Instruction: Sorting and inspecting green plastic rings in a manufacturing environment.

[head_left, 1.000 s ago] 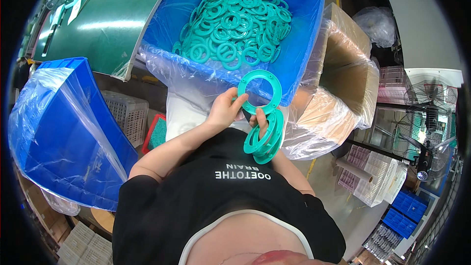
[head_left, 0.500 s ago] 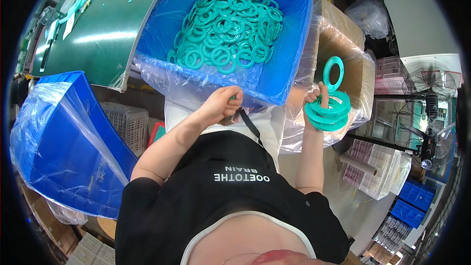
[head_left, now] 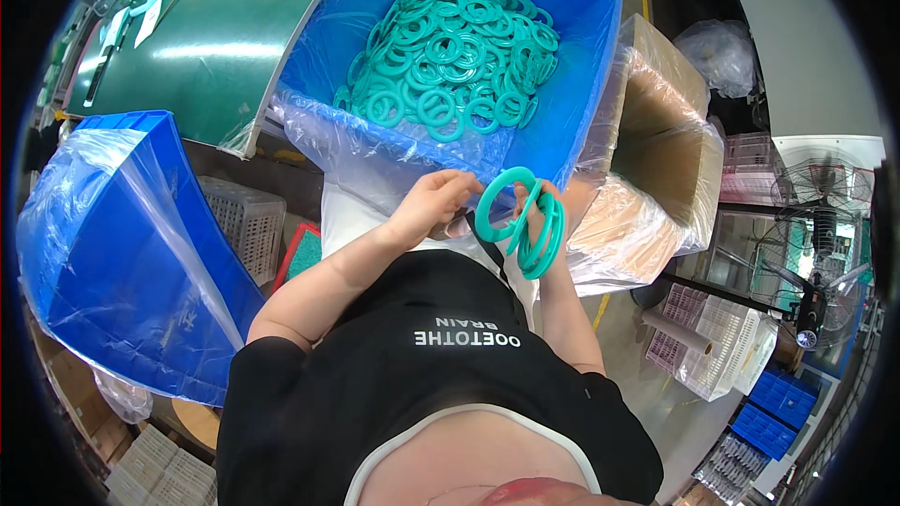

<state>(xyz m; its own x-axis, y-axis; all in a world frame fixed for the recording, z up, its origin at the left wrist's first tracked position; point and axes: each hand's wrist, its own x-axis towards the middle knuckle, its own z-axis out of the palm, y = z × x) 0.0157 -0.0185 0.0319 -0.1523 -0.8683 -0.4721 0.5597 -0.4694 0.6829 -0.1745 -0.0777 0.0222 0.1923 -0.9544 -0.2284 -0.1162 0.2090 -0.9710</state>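
Observation:
My right hand is closed on several teal plastic rings in front of my body, close to the blue bin's near edge. One ring stands out from the others on the side facing my left hand. My left hand is just left of that ring, its fingers drawn together in a pinch. Whatever the pinch holds, if anything, is hidden. Beyond both hands, a heap of similar teal rings lies in the plastic-lined blue bin.
An open cardboard carton with a clear liner stands right of the bin. At the left are a tilted blue bin draped in plastic film, a grey crate and a green table. A fan stands far right.
My right hand has moved left with its rings, from in front of the carton to beside my left hand. My left hand has shifted only slightly. The view has turned a little.

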